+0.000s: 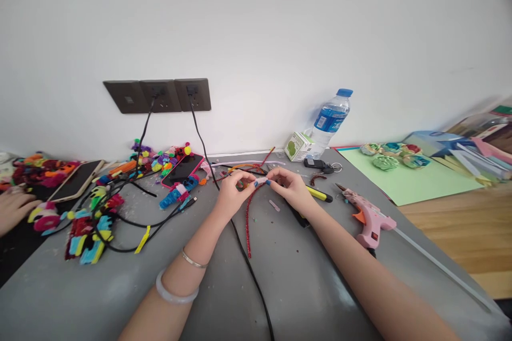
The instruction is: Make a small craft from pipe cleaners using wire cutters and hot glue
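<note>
My left hand (235,192) and my right hand (293,187) meet over the middle of the grey table. Between their fingertips, both pinch a small pale pink fuzzy piece (261,181), perhaps pipe cleaner. A red pipe cleaner (247,224) curves down from just below the fingers; whether it joins the pale piece I cannot tell. On the table under my hands lies a short pale pink scrap (274,205). Past my right fingers sits a yellow and black cutter (320,194), partly hidden by the hand. Orange and red pipe cleaners (269,155) lie behind my hands.
A pink glue gun (372,218) with a long glue stick lies right. Behind stand a water bottle (331,120) and a small box (298,146), near keys (320,164). Black cables (246,261) cross the table. Colourful pipe-cleaner figures (90,237) and another person's hand (16,209) are left.
</note>
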{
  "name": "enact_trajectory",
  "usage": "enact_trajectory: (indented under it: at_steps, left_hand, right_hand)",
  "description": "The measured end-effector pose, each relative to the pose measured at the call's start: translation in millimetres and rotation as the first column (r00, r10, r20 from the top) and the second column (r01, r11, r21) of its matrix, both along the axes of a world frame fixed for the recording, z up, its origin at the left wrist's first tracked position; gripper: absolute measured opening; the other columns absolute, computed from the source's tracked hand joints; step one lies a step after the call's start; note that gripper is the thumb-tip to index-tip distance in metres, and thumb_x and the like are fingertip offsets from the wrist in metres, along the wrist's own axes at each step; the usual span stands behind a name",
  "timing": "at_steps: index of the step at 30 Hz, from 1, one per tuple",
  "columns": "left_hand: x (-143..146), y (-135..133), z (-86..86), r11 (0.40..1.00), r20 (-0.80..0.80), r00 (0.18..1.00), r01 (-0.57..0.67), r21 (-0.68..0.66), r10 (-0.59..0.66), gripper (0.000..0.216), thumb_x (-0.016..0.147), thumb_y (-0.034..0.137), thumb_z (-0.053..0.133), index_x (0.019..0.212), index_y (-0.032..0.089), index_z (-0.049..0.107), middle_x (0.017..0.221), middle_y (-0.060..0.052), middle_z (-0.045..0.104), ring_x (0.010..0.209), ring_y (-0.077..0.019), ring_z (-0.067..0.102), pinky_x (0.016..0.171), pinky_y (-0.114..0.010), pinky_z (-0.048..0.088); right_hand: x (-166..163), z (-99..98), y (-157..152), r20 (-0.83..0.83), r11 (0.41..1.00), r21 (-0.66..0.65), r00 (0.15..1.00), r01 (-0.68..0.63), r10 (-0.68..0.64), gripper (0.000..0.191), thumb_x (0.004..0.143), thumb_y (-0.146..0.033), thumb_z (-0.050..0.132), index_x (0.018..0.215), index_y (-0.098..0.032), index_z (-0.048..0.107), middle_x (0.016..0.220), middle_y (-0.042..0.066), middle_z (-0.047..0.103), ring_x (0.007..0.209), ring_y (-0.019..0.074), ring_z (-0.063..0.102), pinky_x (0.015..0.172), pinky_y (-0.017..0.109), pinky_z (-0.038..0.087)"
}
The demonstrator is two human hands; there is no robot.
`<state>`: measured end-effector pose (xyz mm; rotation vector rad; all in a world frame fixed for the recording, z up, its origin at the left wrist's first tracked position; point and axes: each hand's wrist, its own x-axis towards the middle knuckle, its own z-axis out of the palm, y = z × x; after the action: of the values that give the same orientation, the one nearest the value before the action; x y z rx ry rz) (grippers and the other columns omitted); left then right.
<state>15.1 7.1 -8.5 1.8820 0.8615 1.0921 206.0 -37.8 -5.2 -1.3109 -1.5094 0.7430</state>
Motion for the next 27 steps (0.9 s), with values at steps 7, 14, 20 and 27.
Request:
enact_trajectory:
  at_steps: [7, 14, 20, 27]
  left_hand:
    - [-2.7, 3.4, 0.0, 0.999, -0.021, 0.999, 0.049, -0.012, -0.049, 0.010, 0.080, 0.022, 0.061, 0.085, 0.017, 0.068, 0.086, -0.005, 0.071, 0.076, -0.0158, 0.063, 0.066, -0.026, 0.046]
    - [-4.5, 4.6, 2.4, 0.997, -0.056, 0.996, 0.071, -0.044, -0.073, 0.010, 0.080, 0.018, 0.060, 0.085, 0.016, 0.069, 0.085, -0.005, 0.071, 0.071, -0.0145, 0.061, 0.063, -0.025, 0.045]
    - [-4.1, 4.3, 2.5, 0.997, -0.052, 0.996, 0.071, -0.038, -0.073, 0.010, 0.080, 0.018, 0.060, 0.084, 0.016, 0.070, 0.080, -0.003, 0.070, 0.069, -0.0149, 0.061, 0.060, -0.025, 0.045]
    - [-3.5, 5.6, -0.3, 0.996, -0.038, 0.997, 0.067, -0.055, -0.069, 0.011, 0.080, 0.016, 0.060, 0.084, 0.017, 0.070, 0.078, -0.003, 0.069, 0.067, -0.0145, 0.060, 0.060, -0.025, 0.045]
  right_hand:
    - [-0.3, 1.0, -0.5, 0.085, 1.000, 0.011, 0.996, -0.003, 0.002, 0.016, 0.082, -0.034, 0.060, 0.088, -0.019, 0.064, 0.074, 0.001, 0.064, 0.066, 0.0156, 0.055, 0.061, 0.029, 0.041]
    - [-0.4, 1.9, -1.3, 0.131, 1.000, 0.018, 0.991, -0.004, 0.002, 0.015, 0.082, -0.033, 0.058, 0.087, -0.020, 0.064, 0.075, 0.002, 0.064, 0.067, 0.0167, 0.056, 0.061, 0.030, 0.041]
    - [-0.1, -1.0, -0.5, 0.129, 1.000, 0.028, 0.992, 0.005, -0.009, 0.016, 0.082, -0.035, 0.060, 0.086, -0.020, 0.064, 0.073, 0.002, 0.065, 0.065, 0.0168, 0.056, 0.060, 0.030, 0.042]
    - [0.4, -3.5, 1.2, 0.137, 0.999, 0.031, 0.990, 0.013, -0.017, 0.018, 0.081, -0.037, 0.060, 0.084, -0.020, 0.065, 0.076, 0.003, 0.065, 0.064, 0.0169, 0.054, 0.058, 0.031, 0.042]
